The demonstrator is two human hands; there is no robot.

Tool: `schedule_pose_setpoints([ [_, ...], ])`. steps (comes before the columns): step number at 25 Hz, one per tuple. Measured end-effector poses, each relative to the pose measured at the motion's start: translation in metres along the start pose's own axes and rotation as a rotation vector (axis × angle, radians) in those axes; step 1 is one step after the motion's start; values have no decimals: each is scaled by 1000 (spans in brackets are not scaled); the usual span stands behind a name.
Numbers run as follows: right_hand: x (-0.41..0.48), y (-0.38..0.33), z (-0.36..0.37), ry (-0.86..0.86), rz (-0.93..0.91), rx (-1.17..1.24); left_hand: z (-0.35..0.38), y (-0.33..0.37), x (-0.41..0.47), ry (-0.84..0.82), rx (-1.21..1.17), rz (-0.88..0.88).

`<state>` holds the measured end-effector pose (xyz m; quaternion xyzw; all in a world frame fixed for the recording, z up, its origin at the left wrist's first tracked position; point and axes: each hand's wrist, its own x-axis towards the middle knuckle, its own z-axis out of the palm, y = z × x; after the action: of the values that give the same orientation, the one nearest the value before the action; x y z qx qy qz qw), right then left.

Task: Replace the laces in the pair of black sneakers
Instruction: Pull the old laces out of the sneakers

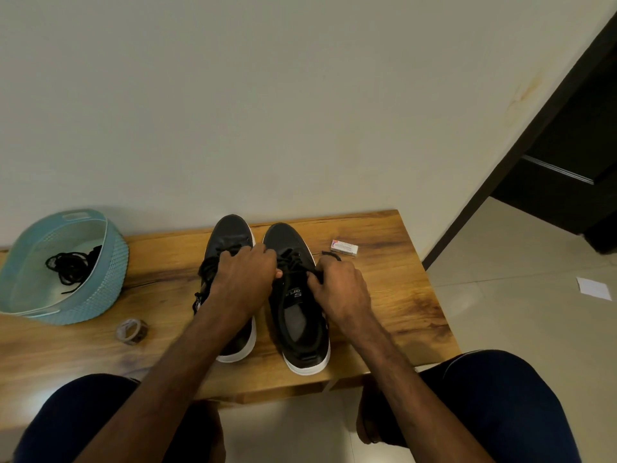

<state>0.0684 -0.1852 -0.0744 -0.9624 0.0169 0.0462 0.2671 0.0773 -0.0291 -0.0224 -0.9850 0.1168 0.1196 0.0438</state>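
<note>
Two black sneakers with white soles stand side by side on a wooden bench (384, 295), toes toward the wall. My left hand (245, 279) lies over the left sneaker (230, 235) and pinches the black lace of the right sneaker (297, 322) at its left side. My right hand (337, 289) grips the same lace (295, 262) on the shoe's right side, a loop sticking out above the knuckles. A bundle of loose black laces (71, 265) lies in a teal basket (113, 275) at the left.
A roll of clear tape (132, 330) lies on the bench near the basket. A small white box (344, 247) sits right of the shoes by the wall. My knees are below the bench's front edge. A dark door frame (534, 135) stands at the right.
</note>
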Motion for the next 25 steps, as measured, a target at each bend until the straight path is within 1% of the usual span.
schedule_pose_setpoints([
  [3, -2, 0, -5, -33, -4, -2, 9, 10, 1, 67, -83, 53],
  [6, -6, 0, -1, -48, 12, 59, 13, 23, 7, 124, -42, 65],
  [8, -8, 2, 1, -33, 17, 75, 16, 25, 10, 88, 19, 80],
  [10, -8, 5, 5, -15, -5, 13, 20, 25, 14, 59, 68, 134],
  [11, -9, 4, 6, -4, -22, -29, 21, 24, 16, 43, 54, 165],
  [14, -13, 0, 11, 1, -57, -59, 21, 15, 24, -108, -187, 231],
  [17, -9, 3, 10, 22, 30, -2, 18, -1, 18, -239, -434, 279],
  [18, -5, 6, 9, 47, 59, 24, 16, -6, 13, -263, -496, 284],
  [20, -2, 8, 8, 57, 74, 46, 11, -15, 3, -300, -543, 268],
  [22, -3, 6, 9, 26, 58, 42, 5, -22, -2, -323, -489, 243],
  [24, -3, 5, 9, -6, 17, -1, 3, -23, -3, -306, -316, 208],
  [25, -3, 5, 8, -24, -12, -24, 3, -20, -3, -265, -208, 190],
])
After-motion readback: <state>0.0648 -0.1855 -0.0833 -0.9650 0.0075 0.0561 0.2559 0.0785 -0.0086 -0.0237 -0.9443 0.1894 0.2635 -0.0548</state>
